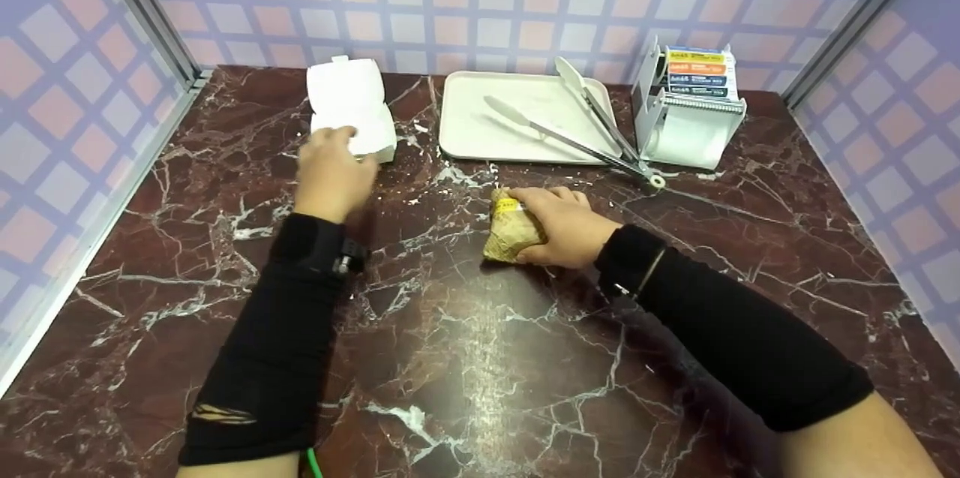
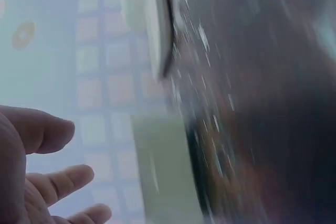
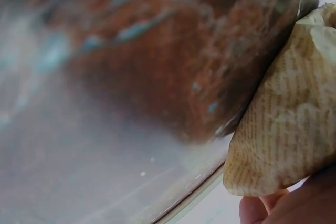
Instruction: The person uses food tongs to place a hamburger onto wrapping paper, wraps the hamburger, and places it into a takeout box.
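My right hand (image 1: 566, 226) holds a parcel wrapped in printed tan paper (image 1: 511, 234), the thumb on its near side and fingers over its far side. A yellow label strip crosses the parcel's top, and in the right wrist view its wrapped paper (image 3: 283, 119) shows lines of print. My left hand (image 1: 334, 174), blurred, is over the near part of an open white box (image 1: 346, 88) with its lid folded back. In the left wrist view the fingers (image 2: 68, 179) are spread with nothing between them, apart from the box's side (image 2: 164, 166).
Behind the parcel, a cream tray (image 1: 469, 140) carries metal tongs (image 1: 574, 142) whose handle end overhangs its front right corner. A label dispenser (image 1: 690, 106) with several coloured rolls stands right of it. White crumbs dot the dark marbled table (image 1: 450, 358). Tiled walls enclose the back and sides.
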A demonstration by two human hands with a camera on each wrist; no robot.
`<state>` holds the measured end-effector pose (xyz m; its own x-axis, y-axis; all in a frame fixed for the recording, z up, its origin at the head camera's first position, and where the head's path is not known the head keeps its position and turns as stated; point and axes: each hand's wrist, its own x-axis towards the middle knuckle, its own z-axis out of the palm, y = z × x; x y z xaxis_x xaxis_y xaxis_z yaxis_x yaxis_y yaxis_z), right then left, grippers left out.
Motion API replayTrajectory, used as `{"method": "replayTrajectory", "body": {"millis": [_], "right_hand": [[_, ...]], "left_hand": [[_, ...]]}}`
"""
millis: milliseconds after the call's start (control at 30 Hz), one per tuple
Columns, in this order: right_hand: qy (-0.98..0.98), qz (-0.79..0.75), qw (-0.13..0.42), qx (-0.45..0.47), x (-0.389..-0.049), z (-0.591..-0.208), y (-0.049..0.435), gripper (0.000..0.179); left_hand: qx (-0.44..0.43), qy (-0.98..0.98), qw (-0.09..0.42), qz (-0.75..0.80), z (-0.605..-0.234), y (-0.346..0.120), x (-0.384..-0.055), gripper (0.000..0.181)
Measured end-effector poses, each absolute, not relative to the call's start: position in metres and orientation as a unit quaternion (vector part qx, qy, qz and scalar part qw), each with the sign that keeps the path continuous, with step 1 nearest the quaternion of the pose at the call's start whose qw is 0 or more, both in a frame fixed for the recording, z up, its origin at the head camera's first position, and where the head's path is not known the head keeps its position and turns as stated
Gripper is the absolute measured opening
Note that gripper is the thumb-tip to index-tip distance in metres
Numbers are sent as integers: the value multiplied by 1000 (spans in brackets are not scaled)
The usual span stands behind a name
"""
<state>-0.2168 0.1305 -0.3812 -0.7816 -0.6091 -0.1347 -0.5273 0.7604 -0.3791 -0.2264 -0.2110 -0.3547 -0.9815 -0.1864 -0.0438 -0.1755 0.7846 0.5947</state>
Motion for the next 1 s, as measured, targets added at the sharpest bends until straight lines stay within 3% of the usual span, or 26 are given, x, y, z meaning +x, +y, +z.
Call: {"method": "replayTrajectory", "body": {"millis": [300, 633, 1000], "right_hand": [[930, -166, 129, -303, -219, -381, 134, 100], [929, -161, 135, -305, -220, -379, 142, 100], [927, -182, 127, -303, -229, -379, 158, 95]], "left_hand": [[103, -953, -48, -280, -375, -252, -236, 66], [92, -959, -26, -269, -381, -260, -237, 32], [95, -955, -15, -280, -379, -258, -227, 32]]}}
